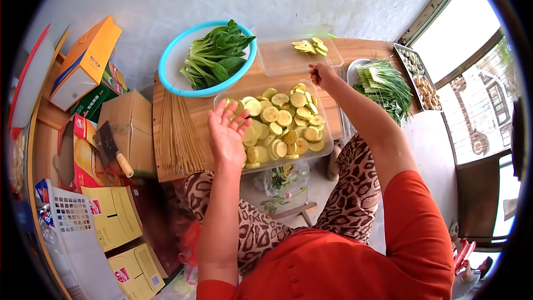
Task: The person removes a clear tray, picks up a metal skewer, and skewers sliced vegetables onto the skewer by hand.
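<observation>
Palm up, my left hand (227, 133) is open over the left side of a clear tray (328, 143) full of sliced zucchini (280, 125). Its fingers are apart and hold nothing. My right hand (323, 76) is closed, with fingers pinched together, near the front right edge of a second clear tray (272, 62). What it holds, if anything, is too small to make out. A few zucchini slices (312, 47) lie in that second tray. Thin wooden skewers (175, 133) lie on the wooden table to the left of the full tray.
A blue-rimmed basin (166, 72) holds leafy greens (216, 58). Chives (383, 86) in a bowl and a metal tray (416, 78) of skewered food stand right. At left are a cardboard box (129, 128), a cleaver (111, 143) and a white basket (83, 244). A plastic bag (286, 176) lies below the table.
</observation>
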Tool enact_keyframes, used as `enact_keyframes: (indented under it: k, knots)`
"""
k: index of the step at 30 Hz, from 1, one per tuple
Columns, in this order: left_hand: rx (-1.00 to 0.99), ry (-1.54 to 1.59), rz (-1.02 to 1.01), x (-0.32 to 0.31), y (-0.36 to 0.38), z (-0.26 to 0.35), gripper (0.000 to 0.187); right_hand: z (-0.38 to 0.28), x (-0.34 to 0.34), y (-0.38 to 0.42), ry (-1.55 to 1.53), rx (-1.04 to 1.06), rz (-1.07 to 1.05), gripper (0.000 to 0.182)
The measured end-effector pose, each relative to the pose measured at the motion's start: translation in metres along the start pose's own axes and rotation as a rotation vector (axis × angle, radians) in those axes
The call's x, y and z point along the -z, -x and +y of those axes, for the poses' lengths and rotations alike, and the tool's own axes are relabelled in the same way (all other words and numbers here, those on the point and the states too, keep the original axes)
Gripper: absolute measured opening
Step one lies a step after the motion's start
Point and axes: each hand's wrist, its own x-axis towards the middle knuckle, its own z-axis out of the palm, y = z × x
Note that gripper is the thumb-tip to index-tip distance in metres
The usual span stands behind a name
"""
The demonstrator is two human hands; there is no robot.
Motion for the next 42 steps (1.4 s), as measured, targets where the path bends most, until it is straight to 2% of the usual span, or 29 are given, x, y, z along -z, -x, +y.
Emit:
enact_keyframes:
  k: [4,7,9,10,12,13,15,16,18,19,20,22,29,33,35,42]
  knots:
    - [0.006,-0.027,-0.01,-0.005,-0.006,-0.003,0.062,0.006,-0.007,-0.023,0.072,-0.018,0.093,0.016]
    - [0.007,-0.045,-0.025,-0.009,-0.01,-0.004,0.062,0.003,-0.007,-0.02,0.222,0.071,0.155,0.019]
    - [-0.003,-0.04,-0.042,-0.013,-0.01,-0.003,0.062,0.002,-0.003,-0.014,0.435,0.171,0.144,0.022]
    - [-0.002,-0.041,-0.04,-0.014,-0.011,-0.001,0.062,0.001,-0.001,-0.01,0.435,0.169,0.143,0.022]
    - [-0.031,0.07,-0.091,-0.015,-0.011,0.003,0.062,0.0,0.004,0.0,0.645,0.109,0.155,0.026]
    - [-0.035,0.071,-0.083,-0.016,-0.01,0.005,0.062,0.001,0.008,0.006,0.649,0.107,0.148,0.026]
    - [-0.087,0.2,-0.175,-0.016,-0.009,0.008,0.062,0.005,0.02,0.019,0.641,0.251,0.062,0.024]
    - [-0.084,0.315,-0.258,-0.008,-0.011,0.008,0.049,0.006,0.025,0.028,0.612,0.264,0.029,0.024]
    - [-0.12,0.303,-0.232,-0.002,-0.015,0.004,0.048,0.001,0.031,0.055,0.563,0.279,-0.04,0.023]
    - [-0.144,0.294,-0.222,0.0,-0.015,0.005,0.05,0.0,0.034,0.066,0.545,0.28,-0.074,0.023]
    - [-0.101,0.392,-0.214,0.0,-0.014,0.008,0.06,-0.001,0.038,0.075,0.546,0.278,-0.087,0.023]
    - [-0.122,0.389,-0.212,0.003,-0.011,0.009,0.06,-0.001,0.049,0.094,0.528,0.287,-0.166,0.026]
    - [-0.18,0.384,-0.218,0.013,-0.015,0.011,0.061,0.012,0.079,0.146,0.519,0.351,-0.168,0.026]
    - [-0.201,0.355,-0.21,0.023,-0.016,0.012,0.062,0.031,0.093,0.158,0.519,0.3,-0.103,0.024]
    - [-0.222,0.354,-0.197,0.027,-0.014,0.013,0.062,0.032,0.091,0.162,0.575,0.393,-0.1,0.024]
    - [-0.251,0.357,-0.141,0.04,-0.01,0.023,0.065,0.032,0.088,0.176,0.809,0.488,-0.084,0.025]
